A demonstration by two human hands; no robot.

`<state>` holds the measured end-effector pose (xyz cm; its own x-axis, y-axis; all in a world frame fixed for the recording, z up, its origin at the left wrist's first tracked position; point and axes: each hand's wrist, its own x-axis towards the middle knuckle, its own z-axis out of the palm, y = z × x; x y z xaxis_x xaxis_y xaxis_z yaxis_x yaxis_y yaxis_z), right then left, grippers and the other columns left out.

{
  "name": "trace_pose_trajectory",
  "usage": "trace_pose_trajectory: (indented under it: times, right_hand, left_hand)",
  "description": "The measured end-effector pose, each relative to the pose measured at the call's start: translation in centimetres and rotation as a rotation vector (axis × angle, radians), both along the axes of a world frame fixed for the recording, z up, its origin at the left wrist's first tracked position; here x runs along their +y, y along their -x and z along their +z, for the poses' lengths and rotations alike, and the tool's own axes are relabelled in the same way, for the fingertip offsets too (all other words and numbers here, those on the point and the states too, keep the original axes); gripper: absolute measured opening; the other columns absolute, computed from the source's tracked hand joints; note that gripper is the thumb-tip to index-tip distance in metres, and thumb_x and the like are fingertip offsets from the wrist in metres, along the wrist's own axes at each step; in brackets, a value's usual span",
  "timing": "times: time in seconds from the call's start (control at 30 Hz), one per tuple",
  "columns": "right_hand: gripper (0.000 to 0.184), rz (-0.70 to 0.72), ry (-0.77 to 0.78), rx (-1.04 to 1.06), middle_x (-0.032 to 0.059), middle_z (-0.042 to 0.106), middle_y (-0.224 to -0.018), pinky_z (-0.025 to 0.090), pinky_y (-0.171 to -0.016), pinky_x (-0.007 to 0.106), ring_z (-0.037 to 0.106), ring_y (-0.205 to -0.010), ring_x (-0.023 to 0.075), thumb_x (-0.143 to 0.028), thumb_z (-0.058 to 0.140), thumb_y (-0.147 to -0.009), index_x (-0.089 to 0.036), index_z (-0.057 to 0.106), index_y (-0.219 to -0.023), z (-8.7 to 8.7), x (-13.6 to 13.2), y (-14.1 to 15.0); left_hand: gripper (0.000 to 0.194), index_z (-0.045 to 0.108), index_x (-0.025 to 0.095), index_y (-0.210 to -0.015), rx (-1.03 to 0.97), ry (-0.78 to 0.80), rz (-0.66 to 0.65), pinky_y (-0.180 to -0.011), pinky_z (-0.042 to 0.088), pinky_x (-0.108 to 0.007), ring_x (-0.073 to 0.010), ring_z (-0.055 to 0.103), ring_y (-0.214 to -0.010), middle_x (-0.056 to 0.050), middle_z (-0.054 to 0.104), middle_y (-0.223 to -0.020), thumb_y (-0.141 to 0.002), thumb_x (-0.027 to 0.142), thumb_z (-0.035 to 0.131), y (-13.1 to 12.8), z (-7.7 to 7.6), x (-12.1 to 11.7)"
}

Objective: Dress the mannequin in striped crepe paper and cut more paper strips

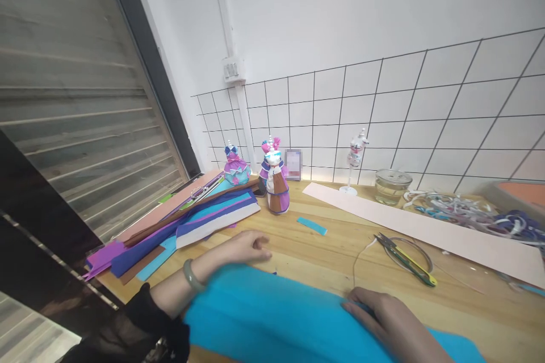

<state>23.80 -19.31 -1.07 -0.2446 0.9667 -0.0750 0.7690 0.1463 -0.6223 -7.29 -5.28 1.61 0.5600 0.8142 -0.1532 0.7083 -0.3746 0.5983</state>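
Slanting in from the lower left, the left forearm, with a dark sleeve (140,323) and a bangle (193,277) at the wrist, passes just beside the stacked strips (219,218). The left hand (249,247) is held past the far edge of the blue sheet (281,317), fingers loosely curled and thumb apart from them. Behind it stand small dressed forms (279,190). The sheet lies at the table's (315,261) near side, below both hands; a blue scrap (312,226) lies beyond it. The right hand (378,312) comes from the lower right, fingers bent over the sheet's far edge, thumb near them; whether they pinch it, I cannot tell. Farther right lie yellow-green snips (406,261) and a long pale strip (417,227), with a glass jar (392,187) and tangled ribbons (460,207) behind.
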Motion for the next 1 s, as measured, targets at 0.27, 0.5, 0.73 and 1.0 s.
trace_pose_trajectory:
  times: [0.27,0.5,0.73,1.0]
  right_hand:
    - [0.038,-0.046,-0.016,-0.03,0.0011,0.068,-0.078,0.041,-0.067,0.027,0.063,-0.077,0.0196,-0.051,0.032,-0.091,-0.025,0.056,-0.074,-0.5,0.3,-0.7]
    - [0.038,-0.08,-0.084,-0.022,0.0007,0.069,-0.079,0.042,-0.069,0.027,0.064,-0.078,0.0193,-0.05,0.034,-0.091,-0.026,0.059,-0.076,-0.9,0.6,-1.5]
    - [0.04,-0.066,-0.052,-0.029,0.002,0.07,-0.08,0.045,-0.07,0.026,0.065,-0.079,0.0201,-0.051,0.033,-0.09,-0.026,0.061,-0.076,-0.9,0.9,-1.8]
    - [0.04,-0.033,-0.043,-0.002,0.0028,0.072,-0.097,0.052,-0.075,0.026,0.067,-0.09,0.0207,-0.053,0.036,-0.089,-0.027,0.066,-0.094,-0.7,1.1,-2.2]
  left_hand:
    - [0.027,0.065,0.02,-0.087,0.166,-0.021,-0.209,-0.056,0.033,-0.021,-0.0123,0.051,-0.066,0.002,0.057,-0.074,-0.073,0.044,0.062,-0.2,1.6,-1.5]
    - [0.021,0.063,0.018,-0.076,0.083,-0.142,-0.227,-0.06,0.035,-0.021,-0.0121,0.051,-0.069,0.0,0.061,-0.077,-0.079,0.037,0.057,-1.1,1.4,-0.4]
    - [0.025,0.066,0.016,-0.085,0.063,-0.231,-0.057,-0.06,0.037,-0.021,-0.0131,0.057,-0.07,-0.003,0.066,-0.079,-0.081,0.037,0.053,-2.1,1.1,1.1]
    - [0.024,0.062,0.017,-0.076,0.209,-0.44,-0.015,-0.064,0.037,-0.026,-0.0198,0.06,-0.079,-0.006,0.066,-0.081,-0.084,0.037,0.051,-4.6,-0.2,0.3]
